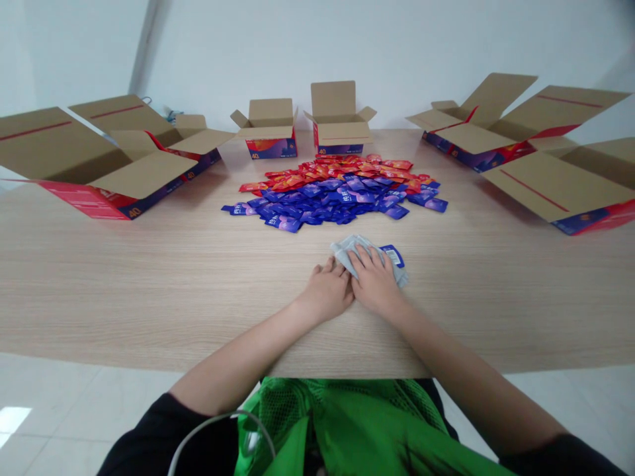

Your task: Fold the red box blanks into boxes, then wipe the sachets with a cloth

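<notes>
My right hand (pixel 376 279) lies on a crumpled grey cloth (pixel 343 248), its fingers spread flat over it. From the cloth's far right side sticks out a dark blue packet (pixel 393 256) with a white barcode label; the rest of the packet is hidden. Close beside it, my left hand (pixel 327 291) rests on the table with its fingers apart, their tips near the cloth's left edge. Whether those tips touch the cloth I cannot tell. Beyond both hands is a heap of small packets, blue ones (pixel 317 203) in front and red-orange ones (pixel 322 170) behind.
Open cardboard boxes ring the wooden table (pixel 149 284): two at the left, the nearer box (pixel 82 198) red-sided, a small box (pixel 270 147) and another box (pixel 342 135) at the back, and several at the right, including a near box (pixel 580 221). A white wall stands behind.
</notes>
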Tool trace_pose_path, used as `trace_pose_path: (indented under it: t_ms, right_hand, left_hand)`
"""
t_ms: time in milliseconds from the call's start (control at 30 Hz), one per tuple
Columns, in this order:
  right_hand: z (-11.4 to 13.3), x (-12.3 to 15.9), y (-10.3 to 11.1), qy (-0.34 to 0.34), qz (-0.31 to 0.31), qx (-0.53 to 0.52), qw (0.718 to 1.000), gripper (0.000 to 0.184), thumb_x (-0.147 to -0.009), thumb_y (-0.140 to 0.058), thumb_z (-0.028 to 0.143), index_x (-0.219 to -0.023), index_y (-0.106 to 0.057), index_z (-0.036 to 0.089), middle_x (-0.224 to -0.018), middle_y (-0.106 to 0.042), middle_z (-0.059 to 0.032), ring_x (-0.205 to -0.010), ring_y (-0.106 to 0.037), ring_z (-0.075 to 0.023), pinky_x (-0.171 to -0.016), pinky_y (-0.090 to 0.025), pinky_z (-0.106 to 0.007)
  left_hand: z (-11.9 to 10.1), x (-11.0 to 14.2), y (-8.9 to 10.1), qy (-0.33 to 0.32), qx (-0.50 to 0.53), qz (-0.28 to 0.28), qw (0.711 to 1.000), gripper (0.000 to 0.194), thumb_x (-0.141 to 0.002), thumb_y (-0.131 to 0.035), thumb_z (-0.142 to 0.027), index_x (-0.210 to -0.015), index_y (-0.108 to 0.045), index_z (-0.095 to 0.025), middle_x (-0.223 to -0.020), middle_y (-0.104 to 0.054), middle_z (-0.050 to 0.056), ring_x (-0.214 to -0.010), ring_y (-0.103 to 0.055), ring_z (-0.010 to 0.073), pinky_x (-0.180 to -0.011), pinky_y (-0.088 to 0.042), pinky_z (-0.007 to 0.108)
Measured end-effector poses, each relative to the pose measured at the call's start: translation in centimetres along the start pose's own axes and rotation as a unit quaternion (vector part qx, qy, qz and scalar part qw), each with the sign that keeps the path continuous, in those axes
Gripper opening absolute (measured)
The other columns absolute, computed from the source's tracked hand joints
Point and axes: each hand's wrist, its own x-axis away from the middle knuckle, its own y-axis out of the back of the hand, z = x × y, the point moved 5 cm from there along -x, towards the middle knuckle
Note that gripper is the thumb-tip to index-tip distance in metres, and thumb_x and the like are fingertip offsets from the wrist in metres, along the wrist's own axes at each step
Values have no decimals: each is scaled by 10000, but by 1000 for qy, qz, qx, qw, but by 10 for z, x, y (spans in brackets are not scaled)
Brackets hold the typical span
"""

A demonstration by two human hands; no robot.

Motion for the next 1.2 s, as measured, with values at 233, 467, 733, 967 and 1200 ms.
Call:
trace_pose_path:
  t_ms: [233, 467, 733, 967, 1200]
  right_hand:
    - [-28, 2, -1, -59, 0, 11, 998, 547, -948, -359, 336, -1461, -422, 154, -1545, -387, -78, -1392, -311, -290, -1139, -202, -497]
    - [-62, 2, -2, -157, 16, 22, 987, 575, -984, -273, 389, -1482, -372, 120, -1558, -351, -117, -1392, -302, -321, -1100, -271, -510]
    - [-40, 1, -1, -116, -11, 36, 992, 549, -972, -310, 354, -1463, -415, 133, -1544, -373, -127, -1388, -298, -344, -1105, -229, -541]
    - [0, -5, 0, -4, 12, -8, 1000, 548, -930, -367, 281, -1464, -427, 178, -1561, -361, -67, -1397, -309, -291, -1148, -169, -486]
    - [-16, -1, -4, -30, 16, 0, 999, 567, -930, -341, 303, -1476, -405, 162, -1566, -350, -63, -1412, -290, -279, -1154, -167, -495]
  left_hand:
    - [2, -2, -3, 0, -1, 25, 1000, 633, -957, -428, -443, -1507, -333, -144, -1595, -277, 107, -1435, -271, 388, -1083, -361, 560]
    - [2, -1, -3, 3, 6, 35, 999, 639, -961, -409, -450, -1521, -308, -161, -1610, -238, 85, -1449, -245, 376, -1098, -334, 543]
    - [0, -1, -3, 6, 12, 29, 999, 635, -955, -411, -440, -1514, -320, -153, -1606, -247, 99, -1445, -248, 382, -1092, -329, 552]
    - [-3, 0, 1, 1, 3, 4, 1000, 536, -948, -380, -362, -1405, -476, -99, -1530, -395, 143, -1434, -279, 359, -1096, -346, 515]
    - [1, -2, 1, -6, 3, 22, 1000, 631, -944, -419, -435, -1487, -366, -118, -1578, -316, 118, -1417, -307, 384, -1075, -375, 520]
